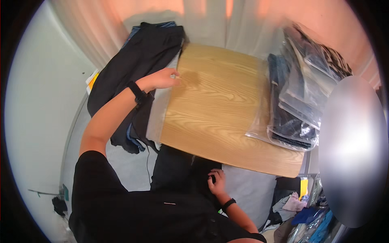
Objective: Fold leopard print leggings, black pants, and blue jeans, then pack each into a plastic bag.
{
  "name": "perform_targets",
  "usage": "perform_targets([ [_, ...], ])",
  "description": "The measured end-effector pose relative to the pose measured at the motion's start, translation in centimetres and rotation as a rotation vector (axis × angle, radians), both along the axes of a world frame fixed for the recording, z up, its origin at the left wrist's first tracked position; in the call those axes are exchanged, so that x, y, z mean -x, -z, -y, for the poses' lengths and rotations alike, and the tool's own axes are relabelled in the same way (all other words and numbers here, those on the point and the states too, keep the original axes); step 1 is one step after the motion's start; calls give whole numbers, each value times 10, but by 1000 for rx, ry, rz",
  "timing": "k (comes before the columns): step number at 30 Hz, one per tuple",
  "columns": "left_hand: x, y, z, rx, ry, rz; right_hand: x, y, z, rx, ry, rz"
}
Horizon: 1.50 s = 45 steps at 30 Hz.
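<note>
My left hand [162, 79] reaches over the left edge of a wood-grain table [212, 100]. Its fingers are bent with a gap between them, and I see nothing held. Under and beside that forearm hangs a pile of dark trousers [136, 57], with blue denim showing at its edges. Between the pile and the wood runs a pale grey strip [159, 112]. My right hand [217, 183] rests on my dark-clothed lap below the table's front edge, fingers loosely curled and holding nothing visible. Both wrists wear black bands.
Folded garments in clear plastic bags [299, 100] are stacked on the table's right side. Pale curtains [206, 24] hang behind, and a white wall [39, 100] stands at left. Loose and bagged clothes [297, 209] lie at lower right. A blurred oval covers the right rim.
</note>
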State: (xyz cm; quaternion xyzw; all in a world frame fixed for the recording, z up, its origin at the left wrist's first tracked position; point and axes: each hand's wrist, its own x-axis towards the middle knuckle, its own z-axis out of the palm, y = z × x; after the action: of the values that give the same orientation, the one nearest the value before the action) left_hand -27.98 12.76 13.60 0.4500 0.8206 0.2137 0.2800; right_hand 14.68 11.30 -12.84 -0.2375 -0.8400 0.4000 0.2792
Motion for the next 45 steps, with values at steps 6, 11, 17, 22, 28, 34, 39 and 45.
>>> perform_targets([
  [6,52,46,42,326,-201,-349,13,4,7,-33,-40,4],
  [11,72,65,55,180,-170,-527,24,-9,15,-44,-14,73],
  [17,90,56,60,-450,-280,-315,24,-13,14,-85,-21,74],
  [22,28,19,73,-585,-121,90,27,-46,21,-9,1,-52],
  [28,-20,27,81,-629,178,447,59,-176,-4,-91,-166,-148],
  [34,-76,30,97,-440,421,604,103,-270,-38,87,-426,-36],
  [39,-104,34,117,-591,628,513,173,-297,-78,284,-532,281],
  [45,-143,38,142,-659,854,639,293,-236,-125,-68,-382,369],
])
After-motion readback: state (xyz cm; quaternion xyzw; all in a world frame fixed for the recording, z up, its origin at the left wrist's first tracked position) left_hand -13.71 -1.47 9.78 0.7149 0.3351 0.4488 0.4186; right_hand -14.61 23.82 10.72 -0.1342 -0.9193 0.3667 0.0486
